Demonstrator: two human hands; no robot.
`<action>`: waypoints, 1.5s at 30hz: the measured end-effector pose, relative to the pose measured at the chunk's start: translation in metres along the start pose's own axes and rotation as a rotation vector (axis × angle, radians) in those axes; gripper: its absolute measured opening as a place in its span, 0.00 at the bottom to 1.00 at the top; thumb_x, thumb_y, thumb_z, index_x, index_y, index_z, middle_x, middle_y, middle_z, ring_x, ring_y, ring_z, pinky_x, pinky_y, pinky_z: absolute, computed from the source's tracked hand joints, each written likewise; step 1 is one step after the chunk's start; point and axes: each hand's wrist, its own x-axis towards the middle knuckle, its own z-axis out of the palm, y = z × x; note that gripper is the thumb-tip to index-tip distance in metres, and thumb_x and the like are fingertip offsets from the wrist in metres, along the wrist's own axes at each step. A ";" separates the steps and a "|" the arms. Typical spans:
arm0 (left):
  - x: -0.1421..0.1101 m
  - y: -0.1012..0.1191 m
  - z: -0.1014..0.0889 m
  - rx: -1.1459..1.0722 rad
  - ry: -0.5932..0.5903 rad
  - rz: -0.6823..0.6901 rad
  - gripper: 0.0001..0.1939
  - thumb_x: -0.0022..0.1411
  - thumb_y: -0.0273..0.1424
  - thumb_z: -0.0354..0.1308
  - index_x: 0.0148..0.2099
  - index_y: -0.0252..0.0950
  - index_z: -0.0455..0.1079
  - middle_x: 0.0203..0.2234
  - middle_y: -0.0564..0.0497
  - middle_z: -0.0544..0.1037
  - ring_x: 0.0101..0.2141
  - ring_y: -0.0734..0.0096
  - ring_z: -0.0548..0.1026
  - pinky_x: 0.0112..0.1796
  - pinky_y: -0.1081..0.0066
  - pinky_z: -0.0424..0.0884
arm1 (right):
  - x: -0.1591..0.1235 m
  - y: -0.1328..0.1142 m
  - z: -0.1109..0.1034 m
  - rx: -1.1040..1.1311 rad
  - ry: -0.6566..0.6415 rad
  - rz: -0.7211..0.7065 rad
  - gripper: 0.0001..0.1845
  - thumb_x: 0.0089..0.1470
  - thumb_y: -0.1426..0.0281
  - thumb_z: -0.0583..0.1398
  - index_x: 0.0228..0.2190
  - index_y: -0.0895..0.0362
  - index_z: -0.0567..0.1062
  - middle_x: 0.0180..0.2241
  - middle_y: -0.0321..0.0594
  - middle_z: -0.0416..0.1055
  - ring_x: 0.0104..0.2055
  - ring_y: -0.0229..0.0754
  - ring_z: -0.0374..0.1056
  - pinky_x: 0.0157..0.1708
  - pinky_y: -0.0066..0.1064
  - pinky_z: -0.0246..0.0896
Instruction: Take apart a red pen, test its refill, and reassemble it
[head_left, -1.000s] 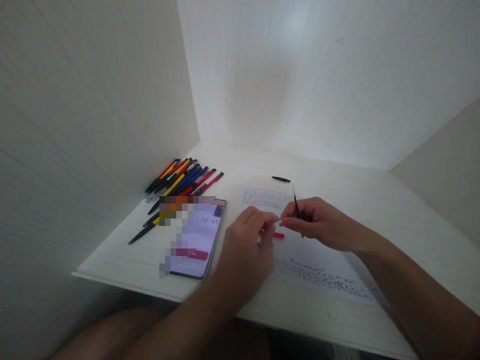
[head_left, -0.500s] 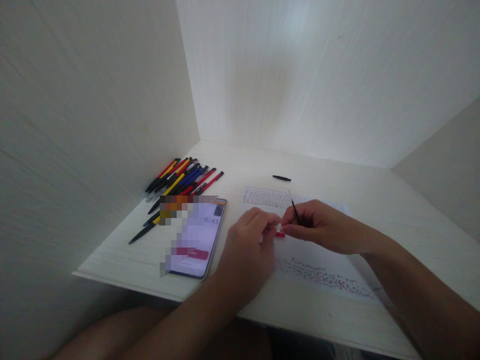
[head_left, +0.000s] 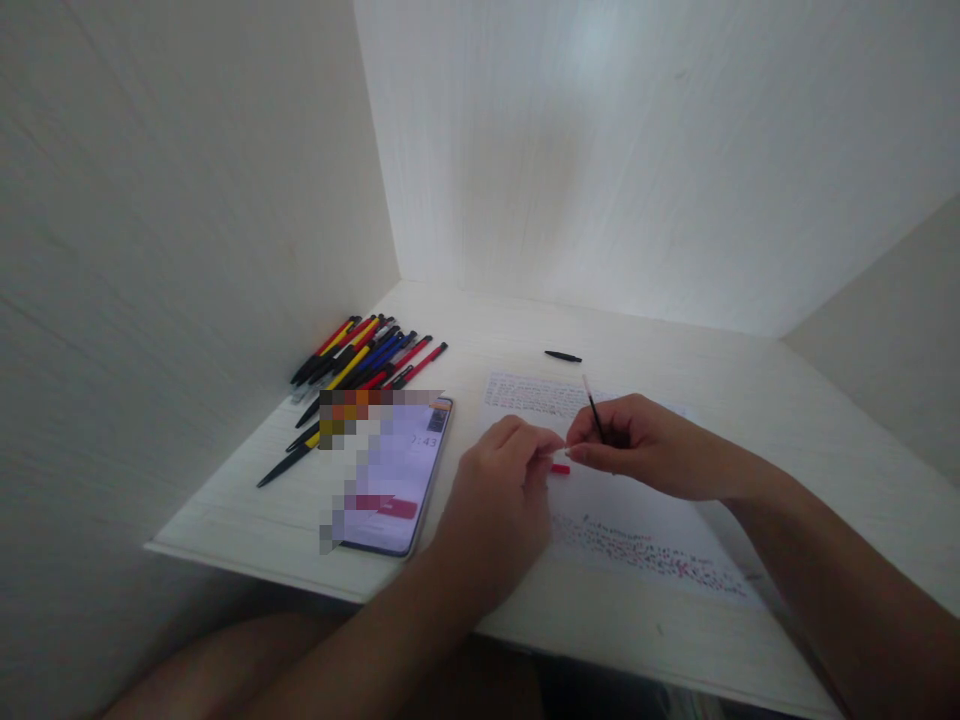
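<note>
Across a pale wood-grain desk (head_left: 480, 335) lies a white paper sheet covered in handwriting (head_left: 637, 505), with a large-screened smartphone (head_left: 401, 480) and a heap of red, yellow, blue and black plastic pens (head_left: 367, 365) to its left. Over the sheet, the left hand (head_left: 502, 490) and right hand (head_left: 641, 448) meet with fingertips pinched nearly closed on a tiny whitish piece (head_left: 566, 453), its exact shape unclear, while a slender dark ink refill (head_left: 594, 410) slants up from the right hand's curled fingers. A tapered black plastic pen part (head_left: 562, 356) lies beyond the sheet, and a short red piece (head_left: 560, 469) shows just beside the left fingertips.
</note>
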 end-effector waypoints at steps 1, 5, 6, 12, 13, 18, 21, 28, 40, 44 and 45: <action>0.000 0.000 0.000 0.002 -0.011 0.001 0.09 0.60 0.16 0.54 0.37 0.33 0.70 0.31 0.49 0.74 0.32 0.69 0.70 0.33 0.70 0.67 | 0.000 -0.001 0.000 -0.001 -0.001 0.001 0.14 0.59 0.58 0.60 0.32 0.56 0.75 0.23 0.31 0.64 0.23 0.34 0.54 0.21 0.28 0.47; -0.001 0.001 -0.001 0.010 -0.029 0.010 0.09 0.61 0.16 0.54 0.38 0.34 0.70 0.32 0.49 0.75 0.32 0.68 0.72 0.33 0.69 0.67 | -0.001 -0.002 0.001 -0.022 -0.018 -0.001 0.13 0.58 0.59 0.60 0.33 0.56 0.76 0.23 0.32 0.64 0.23 0.33 0.54 0.21 0.28 0.47; -0.001 0.001 0.000 0.009 -0.029 0.009 0.09 0.61 0.16 0.53 0.38 0.34 0.70 0.32 0.49 0.75 0.33 0.68 0.72 0.34 0.69 0.68 | -0.001 -0.002 0.001 -0.028 -0.017 -0.005 0.13 0.58 0.59 0.60 0.33 0.56 0.76 0.23 0.32 0.64 0.23 0.33 0.54 0.21 0.28 0.47; 0.000 -0.001 0.000 0.003 -0.013 -0.005 0.09 0.61 0.16 0.53 0.37 0.34 0.69 0.32 0.48 0.75 0.33 0.68 0.71 0.34 0.69 0.68 | -0.001 0.000 -0.001 -0.049 0.004 -0.018 0.10 0.58 0.62 0.60 0.32 0.55 0.76 0.23 0.32 0.65 0.24 0.34 0.55 0.22 0.29 0.47; 0.000 -0.001 0.000 0.002 -0.015 -0.004 0.09 0.61 0.16 0.53 0.37 0.34 0.70 0.32 0.49 0.75 0.33 0.69 0.71 0.34 0.69 0.68 | -0.001 0.000 -0.001 -0.052 0.003 -0.018 0.10 0.58 0.62 0.60 0.32 0.55 0.76 0.23 0.32 0.65 0.24 0.34 0.55 0.22 0.28 0.47; -0.001 0.002 -0.002 0.016 -0.032 -0.002 0.09 0.61 0.16 0.55 0.38 0.33 0.71 0.32 0.48 0.76 0.32 0.69 0.72 0.33 0.69 0.68 | 0.000 -0.001 0.001 -0.069 -0.001 -0.004 0.12 0.57 0.59 0.61 0.33 0.55 0.77 0.22 0.31 0.63 0.23 0.34 0.54 0.21 0.28 0.45; -0.001 0.003 -0.001 0.034 -0.047 -0.013 0.09 0.60 0.16 0.55 0.38 0.34 0.71 0.31 0.49 0.76 0.32 0.68 0.73 0.33 0.69 0.68 | 0.000 -0.002 0.001 -0.095 -0.010 0.003 0.13 0.56 0.58 0.62 0.32 0.55 0.77 0.21 0.31 0.63 0.23 0.34 0.53 0.21 0.28 0.44; -0.002 -0.004 0.003 -0.009 0.041 0.001 0.08 0.59 0.18 0.59 0.38 0.36 0.71 0.31 0.51 0.78 0.33 0.67 0.75 0.34 0.67 0.71 | -0.001 -0.003 -0.001 -0.069 -0.014 -0.017 0.15 0.56 0.56 0.61 0.33 0.54 0.79 0.20 0.32 0.62 0.22 0.35 0.53 0.22 0.29 0.46; -0.003 -0.006 0.004 -0.073 0.037 -0.026 0.12 0.56 0.19 0.64 0.41 0.36 0.72 0.32 0.52 0.80 0.31 0.71 0.77 0.35 0.70 0.75 | -0.001 -0.005 0.000 -0.058 -0.060 -0.035 0.18 0.55 0.53 0.61 0.32 0.54 0.79 0.20 0.32 0.63 0.23 0.35 0.54 0.23 0.29 0.48; -0.003 -0.006 0.004 -0.057 0.011 -0.053 0.14 0.57 0.22 0.65 0.46 0.37 0.71 0.33 0.51 0.80 0.33 0.69 0.77 0.37 0.67 0.76 | 0.000 -0.003 -0.004 -0.086 -0.062 -0.049 0.17 0.56 0.54 0.61 0.31 0.55 0.78 0.21 0.32 0.64 0.24 0.35 0.56 0.24 0.29 0.50; -0.003 -0.007 0.004 -0.032 0.004 -0.054 0.15 0.57 0.22 0.64 0.47 0.36 0.71 0.34 0.50 0.79 0.34 0.68 0.77 0.38 0.65 0.75 | 0.000 -0.003 -0.005 -0.092 -0.048 -0.048 0.17 0.57 0.55 0.61 0.30 0.56 0.77 0.22 0.32 0.64 0.25 0.35 0.56 0.24 0.29 0.50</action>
